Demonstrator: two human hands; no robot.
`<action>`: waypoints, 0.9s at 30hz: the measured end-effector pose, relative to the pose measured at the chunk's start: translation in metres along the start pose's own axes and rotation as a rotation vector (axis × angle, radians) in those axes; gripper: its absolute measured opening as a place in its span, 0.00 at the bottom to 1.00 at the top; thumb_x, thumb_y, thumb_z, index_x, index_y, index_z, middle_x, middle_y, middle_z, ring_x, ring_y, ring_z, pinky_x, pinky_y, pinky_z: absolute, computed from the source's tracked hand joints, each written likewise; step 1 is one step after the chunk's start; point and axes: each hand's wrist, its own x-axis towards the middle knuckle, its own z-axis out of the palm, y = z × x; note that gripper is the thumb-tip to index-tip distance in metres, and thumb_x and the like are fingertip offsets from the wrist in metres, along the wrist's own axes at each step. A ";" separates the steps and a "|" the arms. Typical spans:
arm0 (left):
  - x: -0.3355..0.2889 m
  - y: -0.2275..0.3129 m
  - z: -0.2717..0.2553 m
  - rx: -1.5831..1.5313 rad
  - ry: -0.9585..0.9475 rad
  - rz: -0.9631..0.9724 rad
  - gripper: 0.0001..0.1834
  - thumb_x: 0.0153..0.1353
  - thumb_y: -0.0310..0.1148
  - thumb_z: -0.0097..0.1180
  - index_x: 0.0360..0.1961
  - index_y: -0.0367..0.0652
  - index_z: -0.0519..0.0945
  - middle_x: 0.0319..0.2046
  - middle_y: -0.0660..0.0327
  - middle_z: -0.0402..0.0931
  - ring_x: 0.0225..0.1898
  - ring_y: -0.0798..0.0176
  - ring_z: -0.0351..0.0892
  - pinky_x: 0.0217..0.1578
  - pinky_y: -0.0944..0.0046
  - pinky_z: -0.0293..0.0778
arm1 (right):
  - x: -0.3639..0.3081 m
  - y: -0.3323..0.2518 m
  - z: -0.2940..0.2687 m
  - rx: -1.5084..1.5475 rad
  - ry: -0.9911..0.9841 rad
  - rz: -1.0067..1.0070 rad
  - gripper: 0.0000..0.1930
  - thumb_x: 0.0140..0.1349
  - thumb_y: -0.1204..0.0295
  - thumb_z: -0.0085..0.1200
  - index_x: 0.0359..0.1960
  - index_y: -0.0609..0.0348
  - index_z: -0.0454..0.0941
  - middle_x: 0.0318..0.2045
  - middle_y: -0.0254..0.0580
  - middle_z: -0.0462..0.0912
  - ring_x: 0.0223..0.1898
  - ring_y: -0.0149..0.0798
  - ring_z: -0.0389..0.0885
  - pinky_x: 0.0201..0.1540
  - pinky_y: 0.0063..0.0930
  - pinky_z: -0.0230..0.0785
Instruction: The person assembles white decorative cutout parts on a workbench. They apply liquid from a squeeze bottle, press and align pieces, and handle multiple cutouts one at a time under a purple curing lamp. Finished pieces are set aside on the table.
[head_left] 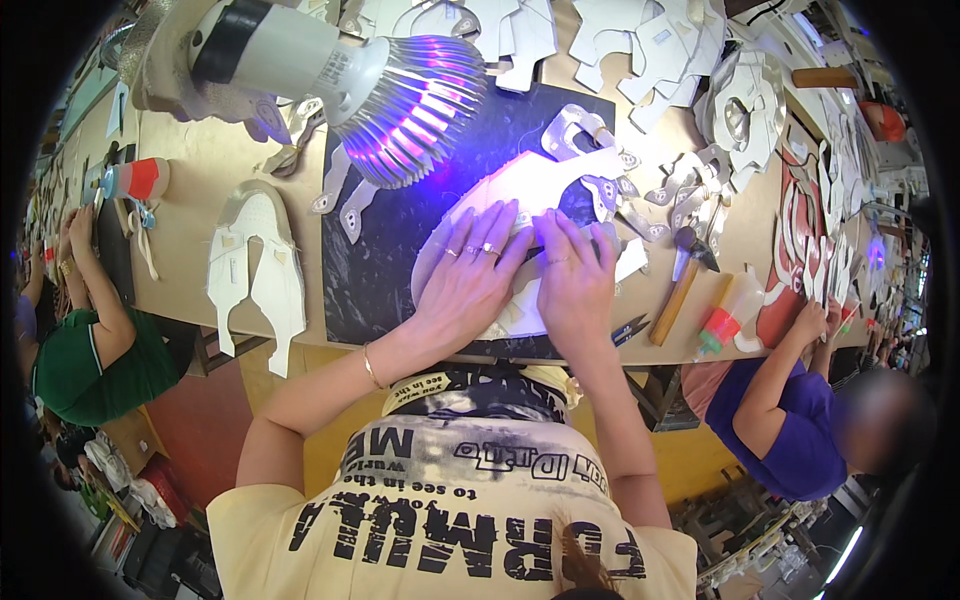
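Observation:
A white shoe-upper piece (530, 180) lies on a black work board (370, 290) in front of me. My left hand (465, 275) rests flat across it, fingers stretched and rings showing. Close beside it, my right hand (577, 285) presses on the same piece with slightly bent, spread fingers; its thumb is hidden. Both hands are open, with their fingertips almost meeting. Under them, the piece's lower part is partly covered. A silvery cut part (578, 132) touches the board's upper right, near the piece.
A lit lamp with a ribbed metal head (410, 110) hangs over the board. Another upper (255, 250) lies left. To the right are a hammer (680, 285), a bottle (730, 310) and silvery parts (690, 190). A co-worker in purple (790, 430) sits at right, another in green (105, 365) at left.

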 end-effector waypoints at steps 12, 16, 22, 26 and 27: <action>0.025 0.015 -0.007 0.151 -0.098 -0.052 0.32 0.57 0.33 0.59 0.65 0.51 0.69 0.67 0.51 0.61 0.64 0.46 0.63 0.61 0.43 0.60 | -0.001 0.055 -0.027 0.623 0.280 0.475 0.18 0.60 0.84 0.42 0.50 0.66 0.79 0.41 0.46 0.87 0.47 0.35 0.83 0.53 0.28 0.71; 0.032 0.013 -0.009 0.144 -0.104 -0.029 0.32 0.57 0.34 0.60 0.65 0.51 0.70 0.66 0.52 0.62 0.63 0.46 0.63 0.61 0.42 0.60 | -0.004 0.055 -0.032 0.551 0.299 0.516 0.16 0.60 0.83 0.45 0.47 0.65 0.81 0.42 0.45 0.86 0.42 0.34 0.84 0.48 0.28 0.73; 0.036 0.013 -0.009 0.125 -0.130 -0.019 0.31 0.58 0.37 0.61 0.64 0.51 0.70 0.67 0.53 0.62 0.64 0.47 0.61 0.62 0.40 0.57 | -0.007 0.061 -0.036 0.568 0.323 0.523 0.16 0.59 0.82 0.46 0.48 0.63 0.82 0.41 0.45 0.86 0.39 0.35 0.82 0.45 0.30 0.72; 0.032 0.007 -0.014 0.013 -0.174 -0.027 0.33 0.58 0.39 0.61 0.65 0.51 0.70 0.68 0.52 0.59 0.64 0.47 0.60 0.62 0.41 0.56 | -0.014 0.069 -0.040 0.324 0.337 0.560 0.14 0.61 0.79 0.50 0.47 0.62 0.81 0.43 0.48 0.82 0.46 0.45 0.79 0.52 0.37 0.68; 0.029 0.005 -0.018 0.023 -0.124 -0.016 0.33 0.58 0.40 0.61 0.66 0.50 0.69 0.67 0.51 0.59 0.64 0.46 0.60 0.62 0.42 0.56 | -0.016 0.074 -0.043 0.232 0.383 0.535 0.13 0.61 0.76 0.53 0.48 0.62 0.80 0.43 0.49 0.81 0.47 0.47 0.78 0.53 0.38 0.67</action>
